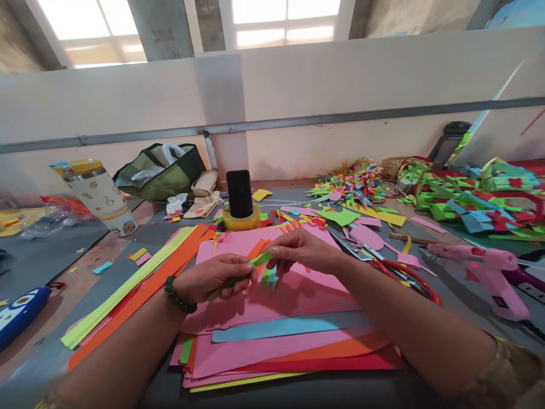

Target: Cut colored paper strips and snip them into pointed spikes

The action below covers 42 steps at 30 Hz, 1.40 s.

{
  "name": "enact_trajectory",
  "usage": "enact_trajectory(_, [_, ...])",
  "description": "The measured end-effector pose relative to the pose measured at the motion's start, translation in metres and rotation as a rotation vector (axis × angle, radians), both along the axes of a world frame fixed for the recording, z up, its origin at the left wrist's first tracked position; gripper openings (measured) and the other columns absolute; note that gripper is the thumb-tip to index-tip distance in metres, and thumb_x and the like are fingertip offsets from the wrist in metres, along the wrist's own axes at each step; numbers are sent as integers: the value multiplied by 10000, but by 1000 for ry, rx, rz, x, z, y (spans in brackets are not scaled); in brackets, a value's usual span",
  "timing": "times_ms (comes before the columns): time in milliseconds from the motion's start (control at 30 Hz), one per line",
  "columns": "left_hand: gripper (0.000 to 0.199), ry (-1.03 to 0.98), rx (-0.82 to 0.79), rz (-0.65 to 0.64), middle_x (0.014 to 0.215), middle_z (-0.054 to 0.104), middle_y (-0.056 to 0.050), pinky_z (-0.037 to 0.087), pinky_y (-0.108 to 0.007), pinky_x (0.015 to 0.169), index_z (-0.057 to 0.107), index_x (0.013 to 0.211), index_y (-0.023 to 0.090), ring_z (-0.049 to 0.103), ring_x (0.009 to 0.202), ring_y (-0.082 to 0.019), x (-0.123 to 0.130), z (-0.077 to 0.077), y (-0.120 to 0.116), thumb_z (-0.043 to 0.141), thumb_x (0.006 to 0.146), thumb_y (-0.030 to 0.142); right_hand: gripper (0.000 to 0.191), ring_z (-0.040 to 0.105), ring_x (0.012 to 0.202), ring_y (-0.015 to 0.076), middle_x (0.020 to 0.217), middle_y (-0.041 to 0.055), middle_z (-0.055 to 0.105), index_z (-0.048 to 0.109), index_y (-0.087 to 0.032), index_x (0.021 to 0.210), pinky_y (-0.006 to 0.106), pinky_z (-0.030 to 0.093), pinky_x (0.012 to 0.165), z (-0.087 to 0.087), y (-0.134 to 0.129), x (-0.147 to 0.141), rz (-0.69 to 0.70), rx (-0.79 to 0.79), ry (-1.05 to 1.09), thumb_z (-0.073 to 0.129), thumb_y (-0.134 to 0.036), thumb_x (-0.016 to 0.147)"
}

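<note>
Between my two hands runs a green paper strip (261,259), pinched at both ends above a stack of coloured paper. My left hand (227,275), with a dark bead bracelet at the wrist, grips its left part. My right hand (293,250) has its thumb and fingers closed on the other end. Just below the right fingers is a small light-blue and green paper piece (269,278); whether it is touched I cannot tell. Orange strips (255,250) lie behind the hands. Pink sheets (298,295) and a blue strip (289,326) form the top of the stack.
Long yellow strips (128,287) and orange strips (149,292) lie at left. Red-handled scissors (419,281) and a pink glue gun (489,272) lie at right. A phone (239,194) stands in a tape roll (242,220). A tumbler (100,199) stands back left.
</note>
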<state>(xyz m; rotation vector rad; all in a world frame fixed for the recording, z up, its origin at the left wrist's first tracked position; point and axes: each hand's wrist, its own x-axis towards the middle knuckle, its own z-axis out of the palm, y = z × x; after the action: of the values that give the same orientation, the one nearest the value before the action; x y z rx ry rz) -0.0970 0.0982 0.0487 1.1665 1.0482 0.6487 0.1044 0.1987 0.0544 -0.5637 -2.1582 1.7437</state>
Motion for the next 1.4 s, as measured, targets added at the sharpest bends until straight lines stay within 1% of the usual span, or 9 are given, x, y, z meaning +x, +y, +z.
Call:
enact_trajectory(100, [329, 152, 127, 89, 536, 409, 73, 212, -175, 390, 561, 771, 162, 286, 403, -37, 4, -3, 0, 526, 825, 485, 446, 622, 559, 94, 710, 57, 696, 713, -118, 781, 205, 496, 534, 1, -3, -2, -106, 44, 11, 617, -553, 757])
enact_trajectory(200, [358, 268, 219, 98, 521, 411, 77, 225, -176, 387, 574, 796, 165, 297, 406, -43, 7, -8, 1, 504, 830, 515, 381, 617, 550, 100, 657, 32, 676, 711, -128, 776, 205, 484, 523, -2, -5, -4, -198, 55, 28, 695, -501, 702])
enact_trajectory(433, [477, 109, 194, 118, 700, 602, -26, 480, -249, 421, 553, 820, 146, 602, 500, -135, 20, -12, 1, 460, 815, 614, 279, 601, 587, 93, 687, 15, 673, 721, -145, 796, 226, 508, 591, -3, -10, -7, -98, 4, 43, 698, -411, 718])
enact_trajectory(533, [467, 130, 195, 139, 649, 596, -17, 430, -219, 335, 545, 804, 145, 599, 422, -140, 25, -11, 0, 495, 794, 609, 273, 582, 588, 87, 690, 10, 663, 724, -144, 819, 220, 497, 588, -2, -11, -8, -79, 4, 39, 701, -397, 717])
enact_trajectory(667, [423, 150, 210, 165, 602, 600, -10, 349, -173, 298, 541, 774, 147, 587, 373, -126, 25, -9, 0, 497, 810, 566, 265, 558, 531, 69, 620, -5, 640, 715, -137, 783, 178, 436, 499, -3, -10, -8, -168, 15, -3, 725, -386, 690])
enact_trajectory(833, [406, 127, 196, 188, 559, 606, -12, 388, -158, 362, 576, 760, 131, 573, 390, -96, 24, -9, -1, 513, 828, 526, 285, 564, 474, 70, 560, 0, 642, 670, -126, 639, 183, 442, 473, -2, -10, -7, -229, -80, -32, 746, -401, 656])
enact_trajectory(1000, [453, 26, 157, 153, 746, 659, -52, 475, -224, 396, 592, 839, 141, 616, 481, -133, 25, -15, 0, 463, 842, 575, 317, 575, 459, 69, 565, 3, 658, 659, -127, 620, 174, 436, 454, 1, -10, -6, -223, -165, -74, 777, -421, 610])
enact_trajectory(1200, [416, 58, 137, 182, 558, 645, -46, 477, -203, 484, 626, 802, 127, 612, 469, -125, 22, -17, 2, 498, 853, 519, 375, 577, 439, 74, 548, 8, 655, 636, -121, 588, 168, 424, 419, 2, -9, -6, -264, -136, -110, 762, -472, 621])
enact_trajectory(1400, [396, -31, 19, 124, 545, 642, -44, 455, -209, 425, 606, 806, 132, 603, 421, -141, 21, -12, -2, 528, 833, 520, 341, 549, 399, 66, 444, -23, 596, 629, -129, 554, 163, 419, 403, 2, -12, -7, -268, -82, -141, 748, -430, 658])
